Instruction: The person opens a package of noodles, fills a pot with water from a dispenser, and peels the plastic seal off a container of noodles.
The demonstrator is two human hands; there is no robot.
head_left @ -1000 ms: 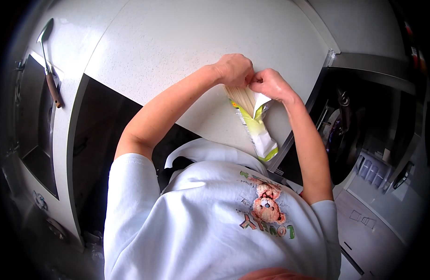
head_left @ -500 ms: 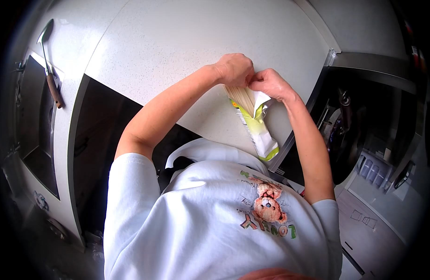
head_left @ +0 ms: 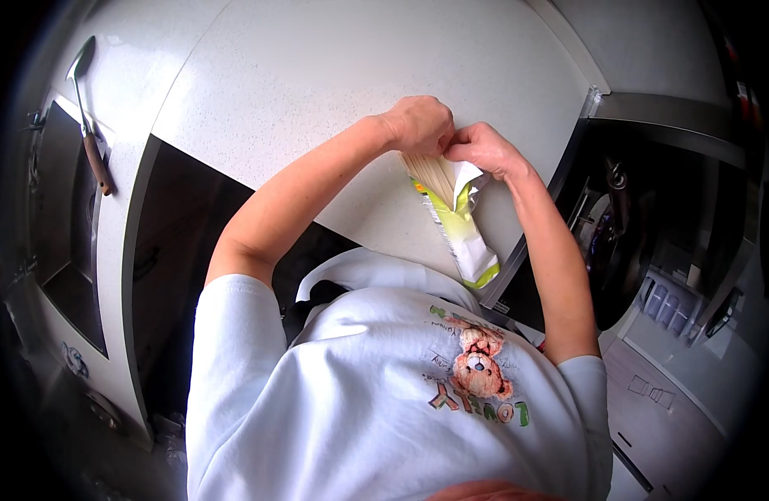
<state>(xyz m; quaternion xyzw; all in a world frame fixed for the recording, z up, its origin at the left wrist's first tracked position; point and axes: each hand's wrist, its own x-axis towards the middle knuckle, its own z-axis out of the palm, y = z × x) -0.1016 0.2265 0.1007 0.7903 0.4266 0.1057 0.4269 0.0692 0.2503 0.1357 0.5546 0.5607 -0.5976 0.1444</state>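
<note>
We find the white-and-green packet (head_left: 458, 224) at the bench's (head_left: 318, 92) near edge; whether it rests there or is lifted, we cannot tell. The left hand (head_left: 422, 123) and right hand (head_left: 489, 152) pinch its upper end, fingers curled together; the exact grip is hidden. Pale thin sticks (head_left: 433, 175) show at the top. We judge the load light, the wrapper soft and slippery, the sticks stiff but brittle: best held around the middle. A dark recess (head_left: 685, 188) adjoins to the right; a wooden-handled utensil (head_left: 96, 160) lies well apart, leftward.
</note>
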